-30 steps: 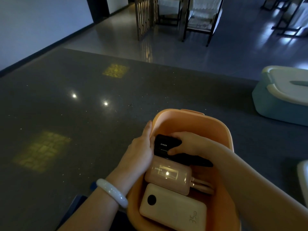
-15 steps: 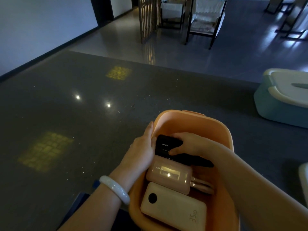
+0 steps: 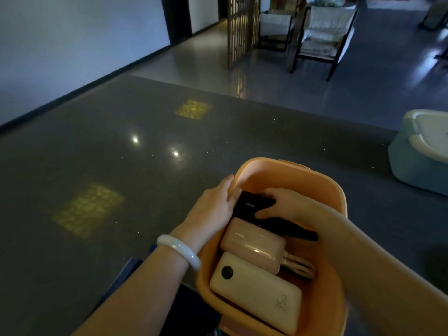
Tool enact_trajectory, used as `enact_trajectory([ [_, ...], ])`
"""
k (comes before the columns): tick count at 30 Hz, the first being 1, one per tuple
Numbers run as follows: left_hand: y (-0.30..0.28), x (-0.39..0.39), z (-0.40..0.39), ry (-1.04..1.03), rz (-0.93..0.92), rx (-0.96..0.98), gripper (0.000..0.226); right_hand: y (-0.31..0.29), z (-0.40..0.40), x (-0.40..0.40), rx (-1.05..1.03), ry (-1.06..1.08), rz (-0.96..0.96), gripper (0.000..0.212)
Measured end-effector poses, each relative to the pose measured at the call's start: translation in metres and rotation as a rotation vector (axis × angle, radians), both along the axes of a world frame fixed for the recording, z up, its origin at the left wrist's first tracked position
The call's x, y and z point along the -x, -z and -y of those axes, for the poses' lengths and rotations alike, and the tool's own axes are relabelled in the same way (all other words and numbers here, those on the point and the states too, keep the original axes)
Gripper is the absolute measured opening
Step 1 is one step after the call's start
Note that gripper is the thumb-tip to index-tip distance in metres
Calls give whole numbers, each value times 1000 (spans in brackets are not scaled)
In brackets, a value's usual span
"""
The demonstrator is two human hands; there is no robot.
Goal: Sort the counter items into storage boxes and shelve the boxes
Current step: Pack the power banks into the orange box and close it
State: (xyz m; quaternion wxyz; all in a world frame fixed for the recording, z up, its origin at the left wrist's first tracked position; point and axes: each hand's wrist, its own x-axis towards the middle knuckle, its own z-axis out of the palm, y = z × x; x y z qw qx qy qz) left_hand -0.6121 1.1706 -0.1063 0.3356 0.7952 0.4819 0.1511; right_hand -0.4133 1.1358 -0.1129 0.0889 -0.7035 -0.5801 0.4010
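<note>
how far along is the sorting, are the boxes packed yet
Partly. Done: a cream power bank and a pink one lie in the orange box. In hand: the right hand holds a black power bank inside it, while the left hand grips the rim. Left: the box has no lid on, and the blue box stands on the counter, unshelved.

Both forearms are bare, with no sleeves showing in the lower part of the frame. The left hand (image 3: 213,204) has a smooth, glossy white bangle (image 3: 179,250) around its wrist, lower centre. The right hand (image 3: 278,202) wears nothing.
</note>
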Motion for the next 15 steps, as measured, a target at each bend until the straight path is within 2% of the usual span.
enact_trajectory([
  [4,-9,21,10,-81,-41,-34,54,-28,-3,2,-206,10,205,31],
  [6,-11,40,13,-129,-136,-107,54,-48,-10,8,-353,50,298,24],
  [8,-13,62,18,-164,-265,-192,53,-65,-21,24,-448,33,294,25],
  [12,-21,106,29,-225,-624,-292,52,-78,-38,86,-580,-264,386,33],
  [15,-26,146,40,-279,-708,-303,49,-77,-43,143,-548,-473,456,33],
])
